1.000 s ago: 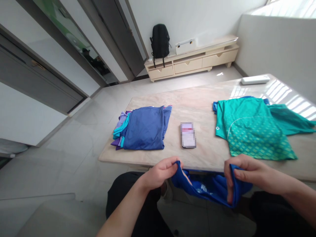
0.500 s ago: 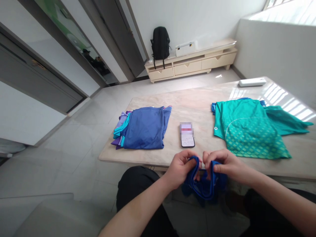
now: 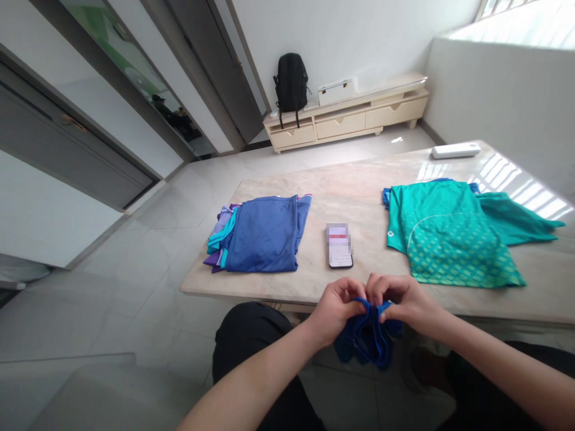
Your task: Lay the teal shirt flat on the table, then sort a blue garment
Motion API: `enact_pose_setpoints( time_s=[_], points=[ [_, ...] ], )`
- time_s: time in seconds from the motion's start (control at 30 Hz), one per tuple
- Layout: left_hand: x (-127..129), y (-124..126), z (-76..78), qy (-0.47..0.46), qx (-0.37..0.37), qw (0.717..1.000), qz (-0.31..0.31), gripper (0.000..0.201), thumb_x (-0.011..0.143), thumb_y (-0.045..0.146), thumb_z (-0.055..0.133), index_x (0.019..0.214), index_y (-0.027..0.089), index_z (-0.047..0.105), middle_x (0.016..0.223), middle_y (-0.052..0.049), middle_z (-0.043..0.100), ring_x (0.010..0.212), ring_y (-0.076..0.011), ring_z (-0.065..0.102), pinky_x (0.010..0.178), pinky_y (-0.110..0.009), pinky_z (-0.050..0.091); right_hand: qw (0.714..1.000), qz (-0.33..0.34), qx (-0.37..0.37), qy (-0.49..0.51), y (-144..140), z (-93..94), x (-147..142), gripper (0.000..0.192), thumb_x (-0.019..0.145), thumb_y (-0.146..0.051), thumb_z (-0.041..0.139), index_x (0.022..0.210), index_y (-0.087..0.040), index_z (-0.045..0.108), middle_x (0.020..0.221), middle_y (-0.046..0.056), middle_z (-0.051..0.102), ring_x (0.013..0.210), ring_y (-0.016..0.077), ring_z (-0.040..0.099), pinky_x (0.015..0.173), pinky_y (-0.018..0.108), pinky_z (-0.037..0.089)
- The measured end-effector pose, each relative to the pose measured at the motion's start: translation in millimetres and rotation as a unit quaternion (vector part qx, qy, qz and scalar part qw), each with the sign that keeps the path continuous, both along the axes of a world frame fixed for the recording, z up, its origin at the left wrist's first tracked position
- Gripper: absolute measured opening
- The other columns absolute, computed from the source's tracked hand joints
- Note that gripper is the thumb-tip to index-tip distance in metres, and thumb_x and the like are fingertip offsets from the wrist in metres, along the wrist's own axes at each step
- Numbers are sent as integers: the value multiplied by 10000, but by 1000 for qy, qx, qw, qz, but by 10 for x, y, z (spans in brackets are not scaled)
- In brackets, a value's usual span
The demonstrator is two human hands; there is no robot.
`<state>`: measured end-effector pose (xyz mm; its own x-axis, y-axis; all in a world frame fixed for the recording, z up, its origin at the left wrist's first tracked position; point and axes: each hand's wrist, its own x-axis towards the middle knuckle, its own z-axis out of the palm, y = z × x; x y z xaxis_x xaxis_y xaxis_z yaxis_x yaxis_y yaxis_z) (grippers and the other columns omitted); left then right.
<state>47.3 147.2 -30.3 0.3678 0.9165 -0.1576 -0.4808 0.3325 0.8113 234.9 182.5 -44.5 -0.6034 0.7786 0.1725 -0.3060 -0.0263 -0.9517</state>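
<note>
My left hand [image 3: 336, 309] and my right hand [image 3: 399, 301] meet just in front of the table's near edge, both gripping a bright blue garment [image 3: 366, 338] that hangs folded in half below them, over my lap. On the marble table [image 3: 359, 191] a phone [image 3: 338, 246] lies just beyond my hands. A folded stack of blue and purple clothes [image 3: 260, 233] sits to the left of it. A teal patterned garment [image 3: 444, 230] lies spread flat to the right.
A white remote-like device [image 3: 454, 151] rests at the table's far right corner. Beyond the table stand a low cream cabinet [image 3: 345, 114] with a black backpack [image 3: 291, 81] on it. Dark doors line the left wall.
My hands, wide apart a second ago with the blue garment stretched between them, have come together, so the garment now hangs doubled over.
</note>
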Motion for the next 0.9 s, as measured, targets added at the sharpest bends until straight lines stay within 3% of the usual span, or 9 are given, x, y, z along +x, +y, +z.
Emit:
enact_pose_setpoints(
  time_s=[0.17,0.5,0.67,0.73,0.83,0.9],
  points=[
    [35,-67,-45,-27,-44,998,-38,450,559,389,986,703,127,649,819,-37,663,739,-127,639,688,-228,491,999,8,-17,-32,22,-27,37,245,667,-311,935,729,-169,744,886,35,576,806,150,597,677,255,509],
    [64,-72,-64,-35,-64,997,-31,457,545,375,992,752,135,664,802,-23,678,736,-123,637,694,-229,490,998,45,-33,-6,39,-26,39,224,651,-262,945,719,-183,747,851,11,547,809,137,575,677,239,471],
    [46,-45,-81,31,-45,998,-27,447,519,322,998,724,134,648,802,-26,683,773,-147,633,735,-252,482,998,37,25,-51,25,-1,59,243,678,-287,930,736,-176,721,913,22,554,835,147,583,720,257,489],
    [37,-30,-91,45,-38,998,-33,435,521,298,995,740,133,657,822,-31,689,808,-157,635,766,-256,474,995,22,57,-77,11,19,70,257,700,-303,917,844,-195,734,959,28,564,829,150,588,716,261,495],
    [23,-13,-119,49,-36,997,-56,453,558,315,979,872,128,713,901,-50,697,889,-186,646,842,-283,475,986,12,123,-111,-4,46,78,355,751,-298,883,1076,-248,751,1077,54,580,837,151,592,732,272,512],
    [8,-12,-153,59,-42,994,-77,543,597,341,963,1036,129,725,989,-73,706,954,-216,655,876,-308,476,978,21,173,-113,-9,51,77,308,805,-279,841,1105,-274,773,1162,73,577,888,160,610,792,290,529]
  ],
)
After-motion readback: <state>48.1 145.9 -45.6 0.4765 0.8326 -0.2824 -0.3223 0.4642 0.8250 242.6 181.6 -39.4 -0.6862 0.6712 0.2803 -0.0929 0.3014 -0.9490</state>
